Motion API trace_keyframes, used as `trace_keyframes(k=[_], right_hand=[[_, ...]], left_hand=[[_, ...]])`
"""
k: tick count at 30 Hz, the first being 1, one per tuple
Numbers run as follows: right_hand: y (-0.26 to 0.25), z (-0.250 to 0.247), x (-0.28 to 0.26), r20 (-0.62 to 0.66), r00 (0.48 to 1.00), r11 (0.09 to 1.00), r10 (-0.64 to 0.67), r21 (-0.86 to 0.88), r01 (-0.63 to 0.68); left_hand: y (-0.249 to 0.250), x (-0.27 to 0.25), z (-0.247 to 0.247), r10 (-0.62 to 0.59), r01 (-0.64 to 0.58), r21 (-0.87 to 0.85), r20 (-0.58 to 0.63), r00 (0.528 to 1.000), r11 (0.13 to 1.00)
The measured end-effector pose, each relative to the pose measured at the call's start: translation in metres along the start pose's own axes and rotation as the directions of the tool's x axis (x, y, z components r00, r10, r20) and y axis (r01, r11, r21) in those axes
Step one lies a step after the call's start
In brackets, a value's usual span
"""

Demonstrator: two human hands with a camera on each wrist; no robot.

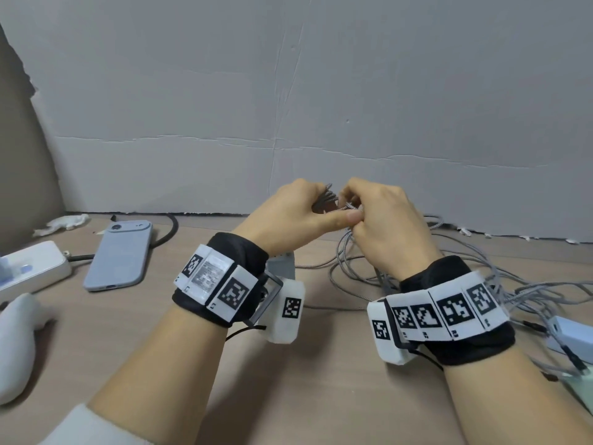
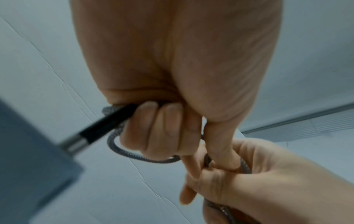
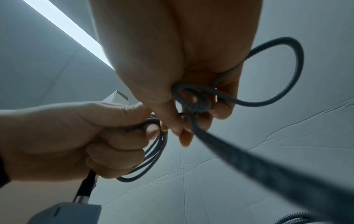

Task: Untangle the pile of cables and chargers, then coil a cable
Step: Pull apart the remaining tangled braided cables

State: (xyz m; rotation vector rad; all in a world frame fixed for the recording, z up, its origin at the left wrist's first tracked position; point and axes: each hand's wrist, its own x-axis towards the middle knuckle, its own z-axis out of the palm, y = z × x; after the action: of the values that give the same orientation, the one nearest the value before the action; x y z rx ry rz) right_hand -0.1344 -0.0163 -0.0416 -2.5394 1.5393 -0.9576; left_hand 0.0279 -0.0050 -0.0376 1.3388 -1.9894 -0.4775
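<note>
Both hands are raised together above the table, working a grey braided cable (image 1: 327, 198). My left hand (image 1: 298, 213) grips a small bundle of cable loops (image 3: 155, 153) in its curled fingers (image 2: 153, 130). The cable's black plug (image 2: 107, 124) sticks out below that fist into a grey charger block (image 2: 28, 159), which hangs under the hand. My right hand (image 1: 382, 220) pinches a tight little loop of the same cable (image 3: 193, 98) between thumb and fingertips. A strand (image 3: 268, 171) runs down from there to the tangled pile of cables (image 1: 481, 284) on the table.
A light blue phone (image 1: 120, 255) lies at the left. A white power strip (image 1: 29, 268) and a white rounded object (image 1: 16, 342) sit at the far left. A pale charger (image 1: 571, 335) lies at the right edge among cables. A grey cardboard wall (image 1: 288, 91) stands behind.
</note>
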Motion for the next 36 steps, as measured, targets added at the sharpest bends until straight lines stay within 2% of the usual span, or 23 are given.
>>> trace_keyframes(k=[3, 7, 13, 16, 19, 21, 25, 27, 30, 32, 33, 36], right_hand=[[0.005, 0.003, 0.004, 0.017, 0.999, 0.996, -0.034, 0.085, 0.032], [0.017, -0.009, 0.009, -0.023, 1.000, 0.958, -0.002, 0.288, 0.009], [0.018, -0.013, 0.009, 0.010, 1.000, 0.955, -0.003, 0.295, -0.001], [0.020, -0.015, 0.009, 0.047, 0.999, 0.952, -0.003, 0.305, -0.012], [0.017, -0.016, 0.008, 0.030, 0.999, 0.948, -0.027, 0.318, 0.016], [0.018, -0.015, 0.009, -0.022, 0.999, 0.943, -0.030, 0.330, 0.036], [0.024, -0.013, 0.011, -0.144, 0.989, 0.957, 0.032, 0.289, 0.011], [0.026, -0.008, 0.011, -0.128, 0.990, 0.969, 0.061, 0.244, -0.028], [0.020, 0.003, 0.009, -0.055, 0.998, 0.984, 0.036, 0.178, -0.026], [0.008, 0.009, 0.006, 0.031, 0.999, 0.983, -0.015, 0.182, 0.009], [0.001, 0.011, 0.004, 0.078, 0.996, 0.981, -0.038, 0.194, 0.023], [-0.006, 0.013, 0.001, 0.175, 0.979, 0.980, -0.106, 0.187, 0.073]], left_hand=[[-0.004, -0.002, -0.008, 0.017, -0.017, 0.022, -0.030, 0.999, 1.000], [-0.018, -0.002, -0.016, -0.023, 0.025, 0.004, -0.224, 0.974, 1.000], [-0.027, 0.006, -0.010, -0.169, 0.060, -0.258, -0.425, 0.889, 0.964], [-0.035, 0.008, -0.012, -0.252, 0.057, -0.404, -0.449, 0.857, 0.913], [-0.035, 0.009, -0.010, -0.325, 0.080, -0.506, -0.417, 0.849, 0.859], [-0.029, 0.008, -0.008, -0.354, 0.086, -0.610, -0.334, 0.873, 0.788], [-0.014, 0.005, -0.010, -0.313, 0.087, -0.826, -0.112, 0.943, 0.557], [-0.006, 0.005, -0.013, -0.234, 0.093, -0.901, -0.009, 0.972, 0.424], [0.004, 0.003, -0.013, -0.042, 0.112, -0.973, 0.105, 0.994, 0.202], [0.009, 0.003, -0.009, 0.058, 0.107, -0.988, 0.114, 0.992, 0.107], [0.011, 0.003, -0.007, 0.068, 0.086, -0.992, 0.092, 0.993, 0.090], [0.009, 0.006, -0.006, 0.005, -0.038, -0.996, -0.038, 0.999, 0.084]])
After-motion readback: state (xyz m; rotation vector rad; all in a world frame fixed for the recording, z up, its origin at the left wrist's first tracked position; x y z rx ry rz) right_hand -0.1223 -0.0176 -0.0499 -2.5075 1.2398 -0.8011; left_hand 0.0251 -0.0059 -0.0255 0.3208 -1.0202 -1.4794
